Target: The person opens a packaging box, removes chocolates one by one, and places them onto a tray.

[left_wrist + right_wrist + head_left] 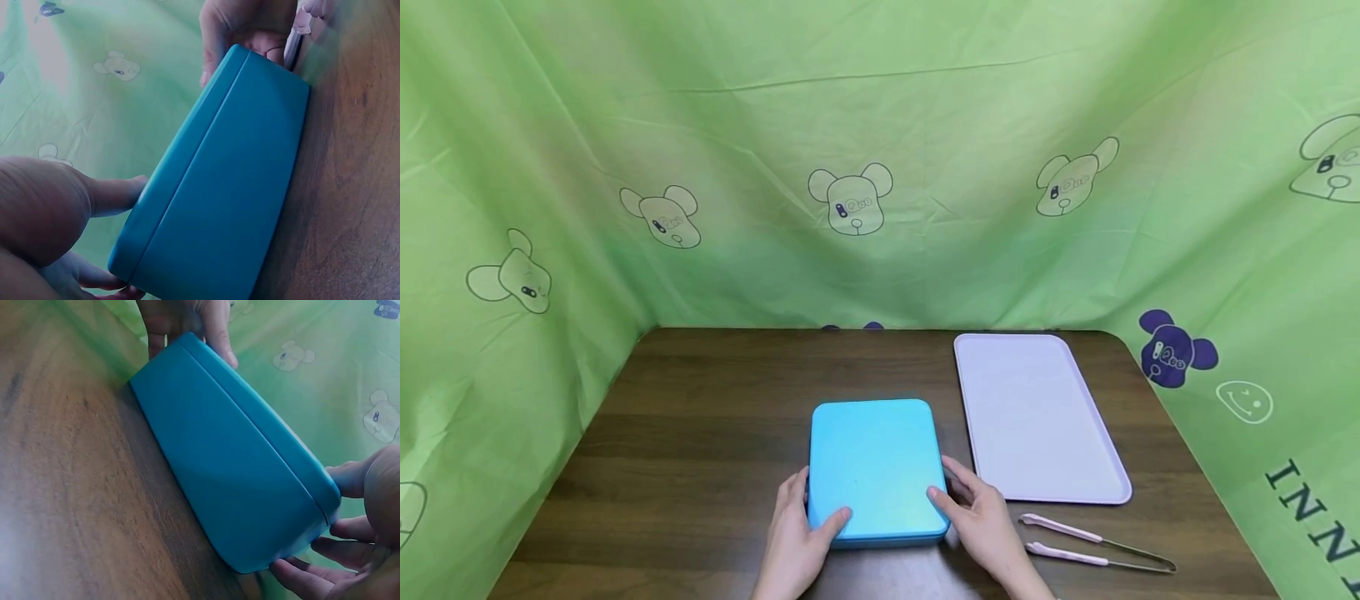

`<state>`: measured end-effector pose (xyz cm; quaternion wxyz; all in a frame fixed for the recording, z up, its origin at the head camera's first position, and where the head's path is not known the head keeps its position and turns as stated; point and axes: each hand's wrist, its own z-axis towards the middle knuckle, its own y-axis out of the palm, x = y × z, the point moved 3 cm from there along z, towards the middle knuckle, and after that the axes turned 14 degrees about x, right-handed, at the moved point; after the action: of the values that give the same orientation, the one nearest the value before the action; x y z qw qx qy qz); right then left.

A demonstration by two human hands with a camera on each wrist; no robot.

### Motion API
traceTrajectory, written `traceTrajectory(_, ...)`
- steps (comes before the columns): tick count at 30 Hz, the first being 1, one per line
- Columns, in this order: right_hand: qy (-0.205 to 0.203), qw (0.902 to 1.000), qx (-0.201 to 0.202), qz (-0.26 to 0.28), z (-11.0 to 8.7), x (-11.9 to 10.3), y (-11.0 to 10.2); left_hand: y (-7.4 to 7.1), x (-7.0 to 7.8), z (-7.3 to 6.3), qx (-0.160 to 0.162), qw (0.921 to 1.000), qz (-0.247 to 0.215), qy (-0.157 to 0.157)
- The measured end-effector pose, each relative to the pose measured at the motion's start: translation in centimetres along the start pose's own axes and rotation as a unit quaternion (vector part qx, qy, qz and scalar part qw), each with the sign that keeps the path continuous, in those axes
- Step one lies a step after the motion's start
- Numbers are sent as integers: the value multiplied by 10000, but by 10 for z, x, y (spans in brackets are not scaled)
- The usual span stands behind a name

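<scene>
A square blue lidded box (877,471) sits on the table near its front edge, with a thin seam below its lid (187,150). My left hand (793,533) grips its left side, thumb on the lid's edge and fingers along the wall. On the opposite side my right hand (988,529) holds it the same way; in the right wrist view, the right fingertips (300,578) touch the side wall around the seam. The lid lies closed, so the inside of the box is hidden.
To the right lies a pale lilac tray (1037,417). Tongs (1097,546) with pink-white handles and metal arms rest spread apart in front of it, close to my right hand. A green printed curtain (850,275) surrounds the dark wooden table (700,467).
</scene>
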<state>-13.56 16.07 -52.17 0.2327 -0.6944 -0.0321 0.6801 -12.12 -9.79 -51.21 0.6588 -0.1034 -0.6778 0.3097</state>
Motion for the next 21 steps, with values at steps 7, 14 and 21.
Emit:
traceTrajectory(7, 103, 9998, 31, -144, -9, -3, -6, -6, 1, -4, -301, 9995, 4, -93)
traceTrajectory(14, 339, 9989, -3, -319, -17, -4, -15, -11, 0, -6, -400, 9987, -320, 44)
traceTrajectory(21, 517, 9983, 6, -287, -23, -4, -20, -16, -1, -5, -286, 9993, -237, -18)
